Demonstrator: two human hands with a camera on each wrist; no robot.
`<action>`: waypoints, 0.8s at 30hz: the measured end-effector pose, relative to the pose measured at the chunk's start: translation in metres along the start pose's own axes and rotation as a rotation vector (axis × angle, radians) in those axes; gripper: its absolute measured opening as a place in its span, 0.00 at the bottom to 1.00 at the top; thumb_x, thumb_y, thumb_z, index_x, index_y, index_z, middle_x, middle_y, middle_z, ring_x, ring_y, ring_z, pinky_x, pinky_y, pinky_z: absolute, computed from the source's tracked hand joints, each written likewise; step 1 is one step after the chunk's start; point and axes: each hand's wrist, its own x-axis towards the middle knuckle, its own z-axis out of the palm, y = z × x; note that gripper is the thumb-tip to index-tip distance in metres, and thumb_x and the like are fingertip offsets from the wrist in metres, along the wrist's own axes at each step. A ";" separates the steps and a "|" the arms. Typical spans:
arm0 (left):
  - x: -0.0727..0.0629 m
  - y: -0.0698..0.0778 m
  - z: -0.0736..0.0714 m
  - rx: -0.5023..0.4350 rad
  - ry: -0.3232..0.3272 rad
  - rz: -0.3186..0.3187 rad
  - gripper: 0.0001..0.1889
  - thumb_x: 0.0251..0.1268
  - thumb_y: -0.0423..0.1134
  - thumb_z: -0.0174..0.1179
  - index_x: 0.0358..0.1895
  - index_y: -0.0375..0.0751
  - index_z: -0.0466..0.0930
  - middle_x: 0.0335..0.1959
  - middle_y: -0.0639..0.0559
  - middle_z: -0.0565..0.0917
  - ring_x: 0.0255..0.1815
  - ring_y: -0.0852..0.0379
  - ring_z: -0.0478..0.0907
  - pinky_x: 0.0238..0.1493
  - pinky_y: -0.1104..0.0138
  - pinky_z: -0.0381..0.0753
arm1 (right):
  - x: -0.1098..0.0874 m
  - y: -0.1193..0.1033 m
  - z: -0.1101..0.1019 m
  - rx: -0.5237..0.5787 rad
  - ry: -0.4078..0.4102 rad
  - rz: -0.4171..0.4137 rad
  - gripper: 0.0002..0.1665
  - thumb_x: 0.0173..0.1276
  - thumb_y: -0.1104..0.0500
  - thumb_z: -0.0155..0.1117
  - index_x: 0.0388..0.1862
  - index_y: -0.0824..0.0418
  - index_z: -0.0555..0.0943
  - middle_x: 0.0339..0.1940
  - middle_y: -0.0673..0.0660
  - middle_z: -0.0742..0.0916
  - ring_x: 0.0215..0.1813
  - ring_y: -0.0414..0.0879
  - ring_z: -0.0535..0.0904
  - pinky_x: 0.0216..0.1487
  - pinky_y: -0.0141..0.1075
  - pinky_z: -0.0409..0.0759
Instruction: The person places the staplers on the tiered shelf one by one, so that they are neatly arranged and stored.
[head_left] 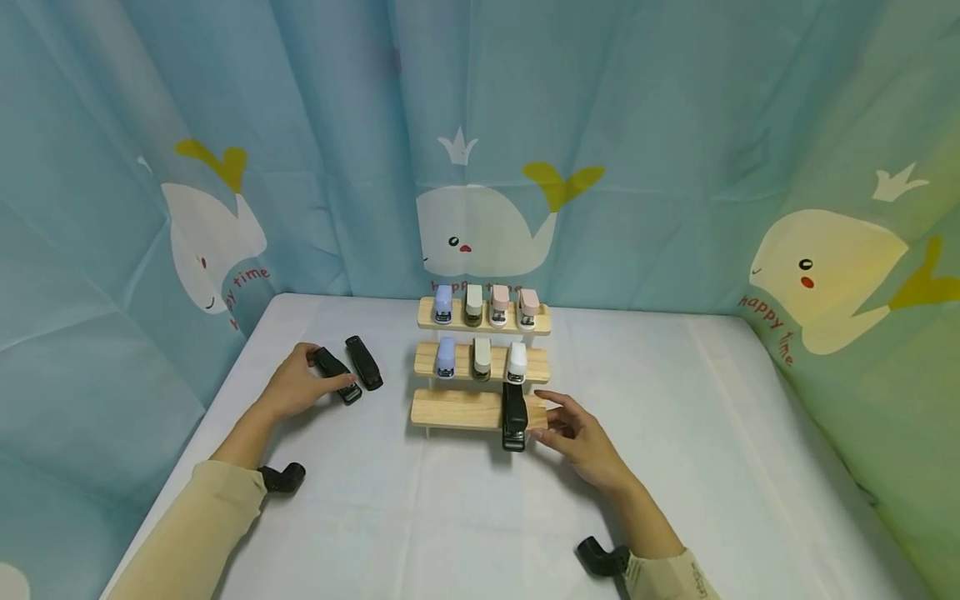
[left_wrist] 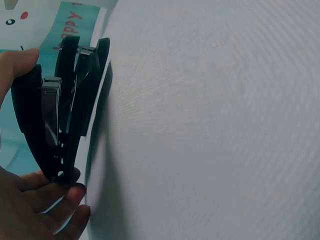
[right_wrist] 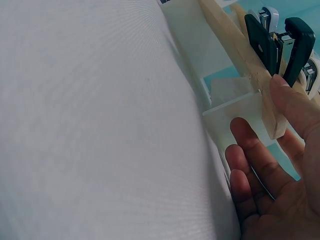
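Note:
My left hand (head_left: 294,385) holds a black stapler (head_left: 337,375) by its ends, thumb at one end and fingers at the other. In the left wrist view this stapler (left_wrist: 37,120) stands on its side, its arms spread apart. A second black stapler (head_left: 364,362) lies right beside it. At the right end of the lowest wooden shelf (head_left: 457,409) is my right hand (head_left: 581,442), fingers loosely bent around the shelf end. Its thumb (right_wrist: 282,90) is by the shelf edge, close to another black stapler (head_left: 514,417) that sits there and overhangs the front.
On the upper shelf (head_left: 480,327) stand small staplers: one blue (head_left: 443,304), one grey-green (head_left: 473,305), two pink (head_left: 499,305). The middle shelf (head_left: 425,358) bears blue (head_left: 446,358), grey (head_left: 482,359) and white (head_left: 517,362) ones. A whale-print curtain (head_left: 337,125) encloses the white table (head_left: 375,517).

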 end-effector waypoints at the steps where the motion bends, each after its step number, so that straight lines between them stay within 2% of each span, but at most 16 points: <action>1: 0.000 0.000 0.000 -0.002 0.002 0.001 0.59 0.57 0.67 0.71 0.78 0.28 0.52 0.72 0.24 0.66 0.73 0.29 0.66 0.72 0.40 0.67 | 0.000 0.000 0.000 -0.002 0.001 -0.005 0.37 0.70 0.60 0.73 0.76 0.56 0.71 0.50 0.64 0.88 0.44 0.44 0.82 0.45 0.32 0.79; 15: -0.008 0.008 -0.007 0.004 0.003 0.027 0.58 0.58 0.65 0.72 0.79 0.30 0.52 0.73 0.25 0.66 0.73 0.29 0.64 0.71 0.39 0.68 | 0.001 -0.002 -0.001 0.016 -0.001 -0.002 0.38 0.69 0.61 0.73 0.76 0.57 0.70 0.50 0.65 0.88 0.45 0.44 0.82 0.45 0.31 0.79; 24: -0.015 0.013 -0.008 0.022 0.008 0.059 0.58 0.56 0.65 0.74 0.79 0.33 0.53 0.74 0.27 0.66 0.74 0.29 0.64 0.70 0.38 0.69 | 0.000 0.000 0.000 0.013 0.001 0.018 0.37 0.69 0.60 0.74 0.75 0.53 0.72 0.51 0.65 0.88 0.46 0.44 0.82 0.46 0.31 0.78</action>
